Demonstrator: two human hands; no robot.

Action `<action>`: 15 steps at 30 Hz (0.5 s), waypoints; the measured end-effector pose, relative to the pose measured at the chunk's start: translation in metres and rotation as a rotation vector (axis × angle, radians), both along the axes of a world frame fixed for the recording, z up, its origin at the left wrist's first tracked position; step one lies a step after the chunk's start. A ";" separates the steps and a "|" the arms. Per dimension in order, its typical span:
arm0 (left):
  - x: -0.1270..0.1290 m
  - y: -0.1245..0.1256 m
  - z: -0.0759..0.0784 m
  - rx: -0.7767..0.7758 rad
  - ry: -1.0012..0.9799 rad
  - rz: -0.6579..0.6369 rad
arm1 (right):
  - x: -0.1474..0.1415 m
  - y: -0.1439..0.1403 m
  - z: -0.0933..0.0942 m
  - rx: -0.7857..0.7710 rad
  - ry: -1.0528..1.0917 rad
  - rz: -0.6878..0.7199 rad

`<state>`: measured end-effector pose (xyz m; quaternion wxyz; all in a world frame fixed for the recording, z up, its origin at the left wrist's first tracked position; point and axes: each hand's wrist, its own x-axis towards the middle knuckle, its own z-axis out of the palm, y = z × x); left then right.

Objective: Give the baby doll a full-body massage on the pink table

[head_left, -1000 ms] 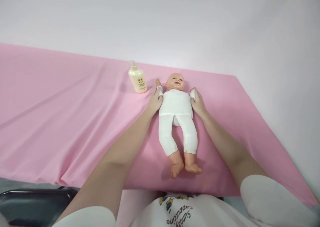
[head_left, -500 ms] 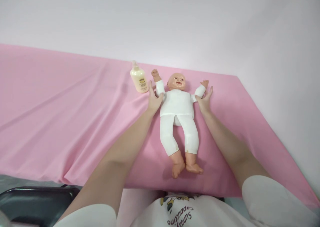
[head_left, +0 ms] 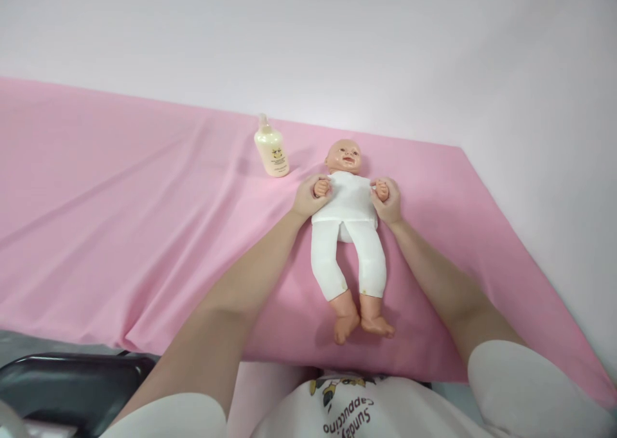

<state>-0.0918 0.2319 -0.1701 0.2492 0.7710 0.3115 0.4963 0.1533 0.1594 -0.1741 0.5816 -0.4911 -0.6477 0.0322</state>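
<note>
A baby doll (head_left: 346, 200) in a white top and trousers lies on its back, feet toward me. My left hand (head_left: 306, 197) is closed around the doll's arm on the left, near its small fist at the chest's side. On the other side, my right hand (head_left: 391, 201) wraps the doll's other arm in the same way, with that fist showing between thumb and fingers. Both of the doll's forearms are folded in against its chest and largely hidden by my hands. Its bare feet (head_left: 361, 319) rest on the cloth.
A pump bottle (head_left: 272, 149) of pale yellow liquid stands left of the doll's head. Pink cloth (head_left: 120, 200) with folds covers the table, which meets a white wall (head_left: 308, 46) behind. At the lower left is a black chair (head_left: 72, 386).
The doll's arms were raised beside its head; now they are folded down to its chest. My hands have closed around them and moved slightly toward me.
</note>
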 end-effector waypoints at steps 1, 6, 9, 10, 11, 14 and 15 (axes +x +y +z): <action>0.000 0.001 -0.001 -0.006 0.000 -0.003 | 0.000 -0.001 0.001 0.008 -0.021 -0.006; 0.000 0.009 -0.007 -0.034 -0.040 0.029 | 0.001 0.008 -0.008 -0.027 -0.038 -0.040; 0.000 0.016 -0.011 -0.031 -0.068 0.066 | 0.003 0.018 -0.020 -0.086 -0.004 -0.075; 0.000 0.018 -0.012 -0.031 -0.069 0.068 | 0.004 0.022 -0.023 -0.102 0.008 -0.093; 0.000 0.021 -0.014 -0.033 -0.065 0.065 | 0.006 0.025 -0.026 -0.119 0.018 -0.113; -0.001 0.027 -0.019 -0.036 -0.033 0.052 | 0.012 0.031 -0.034 -0.195 0.015 -0.161; -0.002 0.029 -0.021 -0.041 -0.026 0.053 | 0.014 0.032 -0.036 -0.228 0.009 -0.165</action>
